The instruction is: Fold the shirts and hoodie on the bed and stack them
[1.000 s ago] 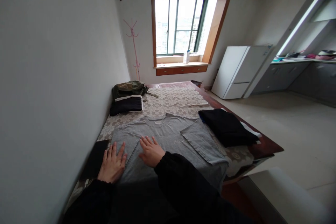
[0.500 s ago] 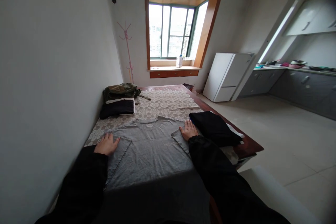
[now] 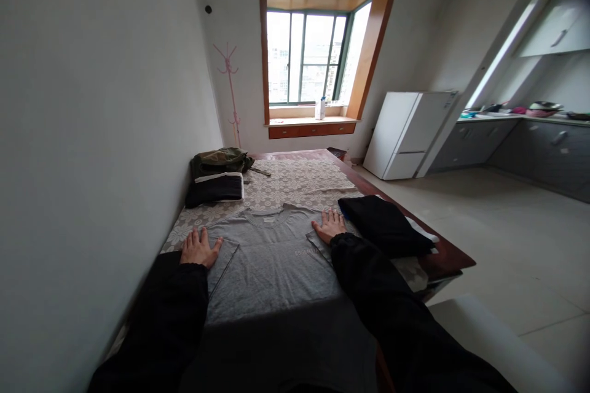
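Observation:
A grey T-shirt (image 3: 271,264) with pale lettering on the chest lies spread out on the table, its neckline toward the window. My left hand (image 3: 201,248) rests flat on its left sleeve, fingers spread. On the right sleeve, my right hand (image 3: 329,226) lies flat with its fingers apart. Just right of that hand sits a stack of folded black clothing (image 3: 387,225). The lower part of the shirt is in dark shadow.
A flower-patterned cloth (image 3: 299,178) covers the wooden table (image 3: 445,252). A folded black-and-white garment (image 3: 216,189) and a green bag (image 3: 220,163) lie along the left wall. Something white (image 3: 488,338) stands by the table's right side. A fridge (image 3: 401,135) is beyond.
The view has shifted slightly, so the room appears a little further right. My left hand has moved a little up and right over the sleeve, fingers more spread. My right hand stays on its sleeve.

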`<state>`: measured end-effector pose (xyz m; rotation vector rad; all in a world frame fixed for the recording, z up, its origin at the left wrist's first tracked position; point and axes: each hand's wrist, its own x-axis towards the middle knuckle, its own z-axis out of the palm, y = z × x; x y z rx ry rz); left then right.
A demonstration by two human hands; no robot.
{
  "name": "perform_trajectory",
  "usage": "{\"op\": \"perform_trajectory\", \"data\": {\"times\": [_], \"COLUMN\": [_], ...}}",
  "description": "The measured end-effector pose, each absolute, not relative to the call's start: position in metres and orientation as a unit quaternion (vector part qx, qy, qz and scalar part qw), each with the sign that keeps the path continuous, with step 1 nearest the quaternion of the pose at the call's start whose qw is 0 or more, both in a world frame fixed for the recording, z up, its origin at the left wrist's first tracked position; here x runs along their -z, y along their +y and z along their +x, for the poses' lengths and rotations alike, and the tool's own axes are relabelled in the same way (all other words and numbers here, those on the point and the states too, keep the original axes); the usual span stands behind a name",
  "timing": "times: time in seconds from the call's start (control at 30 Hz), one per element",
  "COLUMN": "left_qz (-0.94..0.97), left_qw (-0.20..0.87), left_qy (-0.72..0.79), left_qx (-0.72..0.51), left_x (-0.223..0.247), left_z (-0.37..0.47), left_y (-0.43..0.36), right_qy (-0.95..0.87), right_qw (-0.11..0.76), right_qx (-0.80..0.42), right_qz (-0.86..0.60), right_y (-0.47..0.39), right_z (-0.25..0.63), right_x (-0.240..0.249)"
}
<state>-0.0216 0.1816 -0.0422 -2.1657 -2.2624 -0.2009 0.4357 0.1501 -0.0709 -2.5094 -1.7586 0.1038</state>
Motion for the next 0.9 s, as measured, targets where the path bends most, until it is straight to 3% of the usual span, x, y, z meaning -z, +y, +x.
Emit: {"op": "perform_trajectory", "data": {"times": [0.9], "left_qz": [-0.714], "left_qw": [0.004], "left_qy": [-0.696], "left_qx": [0.080], "left_x": [0.0408], "left_z": [-0.0196], "left_y": [0.1809], "right_qy": [-0.576], "right_qw": [0.052], "right_qx": [-0.010], "right_qz": [-0.816], "right_y": [0.1477], "right_z": [0.4352], "right_x": [0.0748]}}
